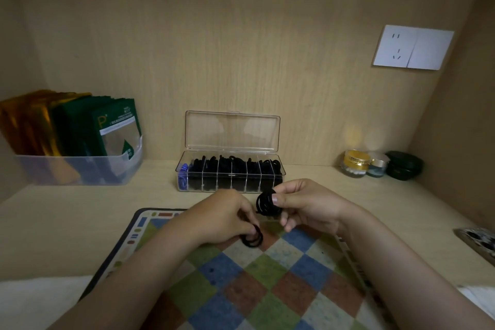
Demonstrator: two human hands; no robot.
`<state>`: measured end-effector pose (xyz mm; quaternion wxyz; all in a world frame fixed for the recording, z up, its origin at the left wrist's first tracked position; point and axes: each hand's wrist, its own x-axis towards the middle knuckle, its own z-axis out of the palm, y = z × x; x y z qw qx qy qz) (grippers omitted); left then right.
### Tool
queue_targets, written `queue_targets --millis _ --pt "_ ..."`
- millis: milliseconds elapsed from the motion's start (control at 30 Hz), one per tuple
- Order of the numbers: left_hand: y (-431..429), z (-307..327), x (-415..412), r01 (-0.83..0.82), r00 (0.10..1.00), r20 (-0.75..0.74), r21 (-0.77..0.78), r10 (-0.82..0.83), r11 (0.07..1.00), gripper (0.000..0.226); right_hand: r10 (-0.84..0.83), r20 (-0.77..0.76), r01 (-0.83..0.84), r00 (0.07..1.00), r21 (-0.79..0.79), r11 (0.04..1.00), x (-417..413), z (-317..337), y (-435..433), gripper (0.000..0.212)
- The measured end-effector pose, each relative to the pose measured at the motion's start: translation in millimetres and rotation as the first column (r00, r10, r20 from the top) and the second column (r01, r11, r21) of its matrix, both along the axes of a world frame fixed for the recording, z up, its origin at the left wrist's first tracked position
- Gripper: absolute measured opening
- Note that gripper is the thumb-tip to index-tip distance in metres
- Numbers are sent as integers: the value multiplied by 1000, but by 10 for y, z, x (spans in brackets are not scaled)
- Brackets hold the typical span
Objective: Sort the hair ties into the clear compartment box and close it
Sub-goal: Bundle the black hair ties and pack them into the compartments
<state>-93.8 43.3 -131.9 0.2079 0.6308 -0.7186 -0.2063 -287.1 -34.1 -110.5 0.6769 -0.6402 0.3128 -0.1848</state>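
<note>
A bundle of black hair ties (265,203), thin round elastic loops bunched together, is pinched between the thumb and fingers of the right hand (308,205) and held up just in front of the clear compartment box (230,178). A smaller cluster of ties (251,239) is gripped by the curled fingertips of the left hand (225,215), low against the soft checkered mat (267,281). The box is seen as a long rectangle of hard transparent plastic, split by thin dividers; most cells are packed with black ties, and blue ties (183,175) are glimpsed in the leftmost one. Its hinged lid (232,130) is stood upright against the pale wood-grain back panel. The box's right front corner is partly covered by the right hand. To the left a translucent bin (80,170) of glossy green and gold sachets is set; to the right small jars (356,162) are grouped near the corner, below a white wall socket (412,47). Both forearms are stretched forward over the mat, the hands close together.
</note>
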Motion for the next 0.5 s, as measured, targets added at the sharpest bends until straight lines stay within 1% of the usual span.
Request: queue_targets --millis 67,100,133,167,200,233,267,300,367,433,500 --pt "-24 -7 63 -126 986 -112 -41 121 991 7 20 24 -20 999 -8 1000 29 20 33 16" --pt "-29 -8 85 -190 962 -205 -35 179 981 9 29 30 -28 999 -17 999 55 28 52 17" --pt "-30 0 92 -239 918 -328 -4 225 971 10 31 30 -30 999 -29 999 91 32 68 16" --pt "-23 9 87 -260 849 -464 51 253 964 11 27 24 -25 999 -45 999 130 32 84 15" --pt "-19 22 72 -250 760 -593 110 265 962 12 14 13 -13 1000 -66 998 174 27 94 13" --pt "-16 34 60 -226 671 -691 155 269 962 14 -5 -5 4 1000 -92 996 215 18 102 13" --pt "-17 39 56 -202 601 -752 185 271 962 15 -29 -27 26 999 -123 992 250 5 106 13" --pt "-16 43 56 -181 552 -788 206 273 962 17 -59 -47 51 997 -152 987 281 -8 107 12" --pt "-25 45 79 -143 495 -826 229 270 963 20 -120 -64 106 991 -198 975 327 -28 110 8" --pt "-32 56 102 -111 465 -848 227 253 968 23 -175 -59 157 983 -225 962 364 -35 117 7" --pt "-21 80 113 -68 471 -857 199 208 978 28 -218 -47 200 975 -252 947 396 -35 120 10"
